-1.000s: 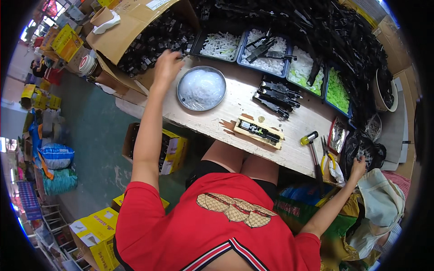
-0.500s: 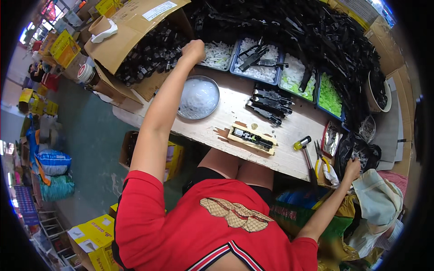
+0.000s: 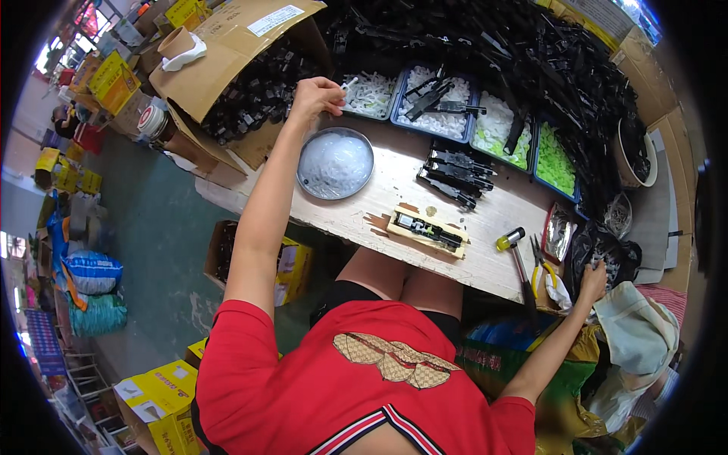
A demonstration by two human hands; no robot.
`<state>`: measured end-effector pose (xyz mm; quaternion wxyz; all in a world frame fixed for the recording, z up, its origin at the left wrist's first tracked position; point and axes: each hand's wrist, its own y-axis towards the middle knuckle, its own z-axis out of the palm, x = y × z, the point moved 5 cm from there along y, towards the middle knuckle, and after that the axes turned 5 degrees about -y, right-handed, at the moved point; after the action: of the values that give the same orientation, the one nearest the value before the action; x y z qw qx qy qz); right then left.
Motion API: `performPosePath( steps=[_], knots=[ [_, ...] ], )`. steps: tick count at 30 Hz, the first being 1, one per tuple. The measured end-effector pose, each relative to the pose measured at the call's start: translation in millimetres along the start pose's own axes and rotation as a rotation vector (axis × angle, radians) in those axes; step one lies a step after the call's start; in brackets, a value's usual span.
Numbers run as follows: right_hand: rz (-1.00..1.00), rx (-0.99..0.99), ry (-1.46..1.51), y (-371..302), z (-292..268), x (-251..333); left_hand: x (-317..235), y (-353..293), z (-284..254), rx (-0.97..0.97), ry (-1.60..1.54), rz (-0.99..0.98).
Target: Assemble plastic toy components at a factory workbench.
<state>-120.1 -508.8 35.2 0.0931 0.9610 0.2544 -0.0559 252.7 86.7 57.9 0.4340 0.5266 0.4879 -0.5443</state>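
So the person's left hand [image 3: 318, 98] has moved: a second ago it was by the heap of black parts [image 3: 262, 87], then half a second ago at the left end of the tray of white bits [image 3: 370, 117], fingertips hidden. Now it's pulled back a touch, fingers showing, pinching a small white piece [image 3: 351, 83] (too tiny to make out properly). The forearm's also uncovered the round dish's [image 3: 327, 198] left rim.

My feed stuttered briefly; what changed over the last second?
The left hand moved right and forward to the leftmost tray, then drew back slightly, apparently now pinching a white piece. The right hand stayed at the black bag; the hammer stayed put.
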Motion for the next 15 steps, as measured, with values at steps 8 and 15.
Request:
performPosePath(
  steps=[8, 15],
  knots=[
    [-0.056, -0.260, 0.230, -7.7, -11.8, -6.3, -16.9, -63.3, 26.2, 0.072, -0.118, 0.096],
    [-0.177, -0.340, 0.422, -25.7, -30.6, 20.8, 23.2, -130.2, 44.6, 0.117, 0.148, 0.020]
  ],
)
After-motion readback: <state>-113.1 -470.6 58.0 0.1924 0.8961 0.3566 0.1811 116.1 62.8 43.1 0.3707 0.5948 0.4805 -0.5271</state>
